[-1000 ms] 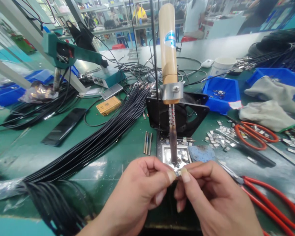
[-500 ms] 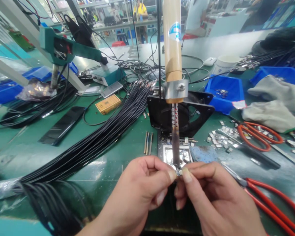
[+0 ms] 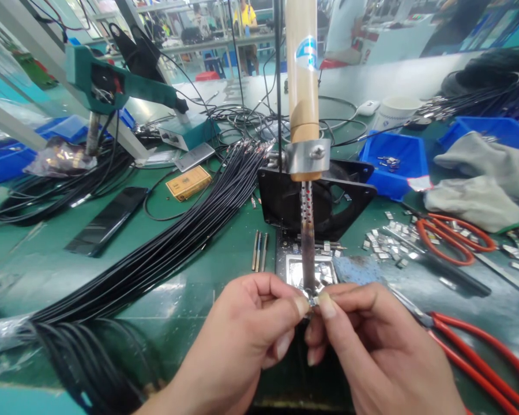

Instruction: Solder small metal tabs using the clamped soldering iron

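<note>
Thumb and finger of my left hand pinch one side of a small shiny metal piece. My right hand pinches its other side, so the fingertips nearly meet. Much of the piece is hidden by the fingers, and its exact kind is unclear. Directly above it points the dark tip of a soldering iron, which hangs upright in a metal clamp. Whether tip and piece touch, I cannot tell. Behind the fingers lies a silvery metal tray with bits in it, beside a blue sponge.
A black fan frame stands behind the iron. Left of it runs a bundle of black cables. Rightward lie small metal parts, orange-handled scissors, red-handled cutters, gloves and a blue bin.
Both hands keep the same pinch on the small metal piece under the iron. The whole view has shifted very slightly; nothing else visibly differs.
</note>
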{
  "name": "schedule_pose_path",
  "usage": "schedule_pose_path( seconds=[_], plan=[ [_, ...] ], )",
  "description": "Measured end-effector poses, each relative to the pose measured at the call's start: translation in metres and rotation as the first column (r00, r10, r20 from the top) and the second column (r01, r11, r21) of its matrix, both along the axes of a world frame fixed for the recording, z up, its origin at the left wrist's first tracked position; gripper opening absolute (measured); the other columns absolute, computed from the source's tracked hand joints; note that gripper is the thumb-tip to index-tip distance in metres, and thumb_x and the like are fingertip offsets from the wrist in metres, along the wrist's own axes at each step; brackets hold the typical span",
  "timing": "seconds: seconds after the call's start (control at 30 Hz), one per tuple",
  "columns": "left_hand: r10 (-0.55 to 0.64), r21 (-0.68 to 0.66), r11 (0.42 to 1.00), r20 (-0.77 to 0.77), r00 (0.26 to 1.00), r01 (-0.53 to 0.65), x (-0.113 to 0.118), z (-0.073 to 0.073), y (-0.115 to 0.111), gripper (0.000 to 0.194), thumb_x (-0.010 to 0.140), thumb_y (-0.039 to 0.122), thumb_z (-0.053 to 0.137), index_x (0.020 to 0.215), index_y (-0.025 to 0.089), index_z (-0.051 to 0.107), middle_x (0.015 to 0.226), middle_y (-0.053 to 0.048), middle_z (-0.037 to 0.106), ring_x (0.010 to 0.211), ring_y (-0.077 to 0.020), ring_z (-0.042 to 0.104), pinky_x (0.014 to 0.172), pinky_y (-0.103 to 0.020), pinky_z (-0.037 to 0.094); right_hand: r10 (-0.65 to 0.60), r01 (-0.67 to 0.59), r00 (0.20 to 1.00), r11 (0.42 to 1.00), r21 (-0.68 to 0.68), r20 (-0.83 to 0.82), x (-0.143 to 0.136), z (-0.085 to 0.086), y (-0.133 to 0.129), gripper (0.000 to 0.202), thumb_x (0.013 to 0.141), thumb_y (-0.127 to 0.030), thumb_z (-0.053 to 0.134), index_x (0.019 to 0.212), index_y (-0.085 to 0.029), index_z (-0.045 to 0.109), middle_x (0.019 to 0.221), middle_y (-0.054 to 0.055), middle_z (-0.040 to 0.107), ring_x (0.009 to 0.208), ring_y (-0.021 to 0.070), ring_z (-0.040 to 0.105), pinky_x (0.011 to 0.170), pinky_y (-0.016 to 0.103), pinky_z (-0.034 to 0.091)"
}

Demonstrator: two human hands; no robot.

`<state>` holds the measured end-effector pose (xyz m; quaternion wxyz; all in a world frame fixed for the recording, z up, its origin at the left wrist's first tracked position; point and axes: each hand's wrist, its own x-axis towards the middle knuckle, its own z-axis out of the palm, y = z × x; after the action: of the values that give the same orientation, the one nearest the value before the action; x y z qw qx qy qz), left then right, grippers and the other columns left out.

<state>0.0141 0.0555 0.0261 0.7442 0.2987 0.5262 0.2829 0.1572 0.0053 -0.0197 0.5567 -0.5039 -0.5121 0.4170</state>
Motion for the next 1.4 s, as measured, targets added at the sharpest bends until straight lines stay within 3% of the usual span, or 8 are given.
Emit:
schedule_pose_path(
  seconds=[0.83, 1.4],
  plan=[
    [-0.003, 0.040, 0.999, 0.020, 1.000, 0.002, -0.0006, -0.0029, -0.0010, 0.028, 0.078, 0.032, 0.077, 0.071, 0.013, 0.057, 0.047, 0.004, 0.045, 0.043, -0.0035, 0.030, 0.042, -0.017, 0.016, -0.014, 0.011, 0.999, 0.997, -0.073, -0.047, -0.0034, 0.0005, -0.0017, 0.006, 0.100, -0.023, 0.059, 0.094, -0.021, 0.058, 0.078, -0.001, 0.068, 0.062, 0.0108, 0.069, 0.057, 0.020, 0.061],
    [0.011, 0.046, 0.999, 0.003, 1.000, -0.011, -0.0003, -0.0044, -0.0010, 0.027, 0.076, 0.031, 0.077, 0.070, 0.013, 0.058, 0.047, 0.004, 0.045, 0.043, -0.0037, 0.030, 0.042, -0.018, 0.016, -0.015, 0.012, 0.999, 0.998, -0.063, -0.046, -0.0029, 0.0031, -0.0001, 0.005, 0.099, -0.021, 0.059, 0.095, -0.021, 0.058, 0.077, -0.001, 0.068, 0.062, 0.0103, 0.069, 0.058, 0.019, 0.060]
  ],
)
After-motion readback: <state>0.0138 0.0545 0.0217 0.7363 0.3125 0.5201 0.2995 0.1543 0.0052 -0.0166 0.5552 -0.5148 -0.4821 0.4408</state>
